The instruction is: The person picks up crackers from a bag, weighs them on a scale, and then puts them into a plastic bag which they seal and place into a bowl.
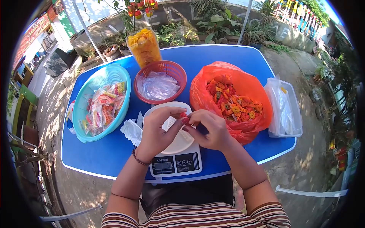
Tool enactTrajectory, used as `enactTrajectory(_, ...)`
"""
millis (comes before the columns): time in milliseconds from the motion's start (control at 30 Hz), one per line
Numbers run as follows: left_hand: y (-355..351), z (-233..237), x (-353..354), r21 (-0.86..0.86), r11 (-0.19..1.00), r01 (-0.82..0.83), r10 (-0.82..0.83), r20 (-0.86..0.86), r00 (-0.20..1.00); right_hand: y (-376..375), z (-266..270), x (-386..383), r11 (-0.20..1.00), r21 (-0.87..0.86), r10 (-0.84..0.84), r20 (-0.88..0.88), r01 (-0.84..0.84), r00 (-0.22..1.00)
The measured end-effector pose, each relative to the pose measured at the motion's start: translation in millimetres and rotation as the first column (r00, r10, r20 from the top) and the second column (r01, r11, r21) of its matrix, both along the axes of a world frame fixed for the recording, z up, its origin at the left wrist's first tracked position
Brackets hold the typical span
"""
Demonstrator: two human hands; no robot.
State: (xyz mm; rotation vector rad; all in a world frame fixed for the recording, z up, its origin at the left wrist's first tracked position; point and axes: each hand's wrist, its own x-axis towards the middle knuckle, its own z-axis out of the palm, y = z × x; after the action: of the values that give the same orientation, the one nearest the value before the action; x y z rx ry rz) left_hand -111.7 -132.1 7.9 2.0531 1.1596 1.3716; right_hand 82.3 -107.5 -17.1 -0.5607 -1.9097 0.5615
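Observation:
Both hands meet above the white kitchen scale. My left hand, with a dark bracelet at the wrist, pinches a small red piece. My right hand has its fingers pressed together beside that piece; what they grip is too small to make out. Under the hands a white round dish sits on the scale. To the right, an open red plastic bag holds many orange, red and yellow pieces. Behind the scale, a red basket holds clear plastic bags.
A turquoise basket with filled packets stands at the left. White crumpled plastic lies left of the scale. A clear container of yellow pieces is at the back. At the right is a clear box with plastic bags. All rest on the blue table.

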Motion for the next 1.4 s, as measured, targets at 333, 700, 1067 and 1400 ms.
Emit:
enactTrajectory(333,72,19,75,-0.250,0.951,0.179,-0.216,-0.128,0.968,59,-16,82,0.899,0.161,-0.437,0.393,0.407,0.809)
enactTrajectory(700,127,-32,100,-0.130,0.983,0.132,-0.182,-0.533,0.827,76,-34,97,0.790,-0.025,-0.539,0.446,0.612,0.714)
enactTrajectory(1067,126,-22,93,-0.229,0.971,0.072,-0.192,-0.561,0.805,79,-31,104,0.687,-0.183,-0.552,0.497,0.703,0.669)
enactTrajectory(1400,132,-25,93,-0.189,0.980,0.060,-0.138,-0.430,0.892,83,-45,101,0.614,0.211,-0.760,0.419,0.760,0.498)
